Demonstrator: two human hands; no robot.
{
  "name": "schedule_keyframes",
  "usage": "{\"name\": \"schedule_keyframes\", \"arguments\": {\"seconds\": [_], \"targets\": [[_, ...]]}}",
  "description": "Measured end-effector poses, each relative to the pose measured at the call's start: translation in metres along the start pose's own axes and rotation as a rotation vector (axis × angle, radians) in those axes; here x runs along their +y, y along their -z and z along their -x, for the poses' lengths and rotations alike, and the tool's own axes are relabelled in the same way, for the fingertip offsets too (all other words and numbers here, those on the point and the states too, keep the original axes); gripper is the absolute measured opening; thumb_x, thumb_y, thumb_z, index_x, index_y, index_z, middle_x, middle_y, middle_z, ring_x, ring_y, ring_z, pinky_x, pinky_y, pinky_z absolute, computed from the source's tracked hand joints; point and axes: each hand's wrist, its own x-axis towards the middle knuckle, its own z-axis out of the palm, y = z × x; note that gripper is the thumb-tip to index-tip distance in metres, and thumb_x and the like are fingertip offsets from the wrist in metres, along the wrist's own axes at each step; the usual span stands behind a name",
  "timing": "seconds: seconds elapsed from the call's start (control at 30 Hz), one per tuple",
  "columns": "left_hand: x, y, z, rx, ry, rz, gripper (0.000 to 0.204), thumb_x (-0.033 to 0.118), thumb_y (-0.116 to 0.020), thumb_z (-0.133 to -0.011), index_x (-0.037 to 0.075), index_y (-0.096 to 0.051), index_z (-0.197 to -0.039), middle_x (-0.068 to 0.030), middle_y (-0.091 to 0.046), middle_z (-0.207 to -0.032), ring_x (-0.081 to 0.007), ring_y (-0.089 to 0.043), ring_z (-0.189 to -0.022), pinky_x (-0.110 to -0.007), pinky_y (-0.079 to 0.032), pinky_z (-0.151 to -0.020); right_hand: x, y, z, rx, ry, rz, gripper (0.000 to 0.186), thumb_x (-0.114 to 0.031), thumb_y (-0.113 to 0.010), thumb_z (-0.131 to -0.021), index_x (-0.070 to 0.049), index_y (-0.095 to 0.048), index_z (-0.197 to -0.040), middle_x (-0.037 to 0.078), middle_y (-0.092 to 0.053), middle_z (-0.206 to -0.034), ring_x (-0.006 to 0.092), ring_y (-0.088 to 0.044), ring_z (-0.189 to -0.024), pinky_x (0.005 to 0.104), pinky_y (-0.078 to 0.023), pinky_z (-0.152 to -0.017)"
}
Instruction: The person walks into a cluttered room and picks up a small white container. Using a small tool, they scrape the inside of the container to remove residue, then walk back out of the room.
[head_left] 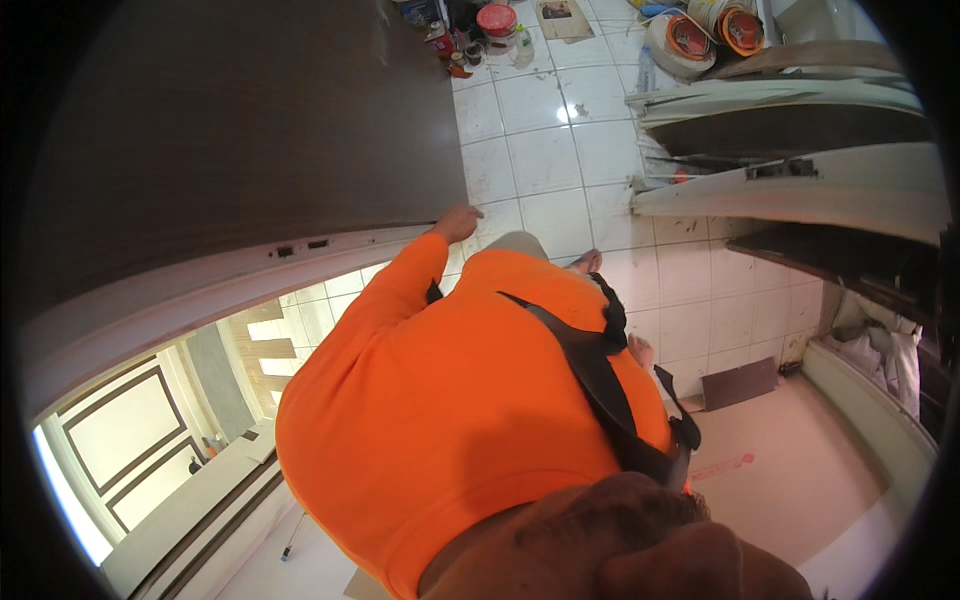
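My left hand (458,222) is at the near corner of a large dark brown door (300,120), its fingers bent against the corner and one digit sticking out to the right. The door's pale long edge (210,265) has two small lock cut-outs and runs beside my orange left sleeve. My right hand does not show; my body in the orange top (450,390) hides that side. A black strap (590,375) crosses the top. Two bare feet show past my body on the tiles.
White floor tiles (555,150) run ahead. A red-lidded tub (497,20), bottles and cans stand at the far end. Cable or hose coils (685,45) lie far right, above stacked panels (790,180). Brown sheeting (780,470) covers floor at right; a panelled door (130,430) stands left.
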Motion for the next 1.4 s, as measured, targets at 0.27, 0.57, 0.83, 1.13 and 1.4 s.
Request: {"name": "schedule_keyframes", "arguments": {"seconds": [0.27,0.57,0.83,1.13,1.4], "targets": [[0.009,-0.015,-0.006,0.287,0.124,0.034,0.037,0.021,-0.043,-0.094,0.002,-0.072,-0.107,-0.0224,-0.069,-0.117,-0.0432,-0.06,-0.113,-0.048,-0.047,-0.098,-0.13,0.087,-0.202,0.032,0.208,0.148,0.042,-0.038,-0.068,-0.092,0.0,-0.071,-0.111,0.011,-0.073,-0.084,0.0152,-0.068,-0.062,0.0289,-0.051,-0.049],[-0.042,0.049,-0.12,0.312,0.38,0.29,0.04,0.033,-0.051,-0.093,0.002,-0.072,-0.109,-0.027,-0.067,-0.115,-0.0468,-0.061,-0.112,-0.051,-0.046,-0.098,-0.295,0.073,-0.283,-0.073,0.191,0.222,0.048,-0.037,-0.076,-0.082,0.001,-0.073,-0.111,0.021,-0.075,-0.095,0.0327,-0.073,-0.09,0.0402,-0.055,-0.083],[0.033,0.22,-0.248,0.596,0.46,0.503,0.045,0.039,-0.055,-0.094,0.003,-0.07,-0.117,-0.0263,-0.068,-0.116,-0.042,-0.063,-0.114,-0.045,-0.048,-0.098,-0.481,0.131,-0.393,0.145,0.336,0.168,0.022,-0.017,-0.08,-0.083,-0.002,-0.063,-0.081,0.008,-0.067,-0.068,0.0125,-0.062,-0.058,0.0293,-0.049,-0.054],[0.01,0.162,-0.298,0.432,0.663,0.394,0.044,0.037,-0.057,-0.09,0.004,-0.072,-0.114,-0.0252,-0.068,-0.115,-0.0434,-0.063,-0.112,-0.046,-0.049,-0.097,-0.582,0.162,-0.492,-0.045,0.359,0.389,0.043,-0.038,-0.068,-0.091,0.004,-0.073,-0.081,0.014,-0.066,-0.061,0.0236,-0.065,-0.057,0.038,-0.052,-0.064],[0.113,0.178,-0.332,0.336,0.863,0.76,0.043,0.038,-0.062,-0.092,0.005,-0.072,-0.116,-0.0141,-0.072,-0.09,-0.0212,-0.068,-0.071,-0.038,-0.055,-0.068,-0.61,0.24,-0.665,-0.272,0.027,0.137,0.046,-0.049,-0.068,-0.091,-0.004,-0.058,-0.097,0.003,-0.06,-0.067,0.0164,-0.058,-0.052,0.0328,-0.043,-0.046]]}}
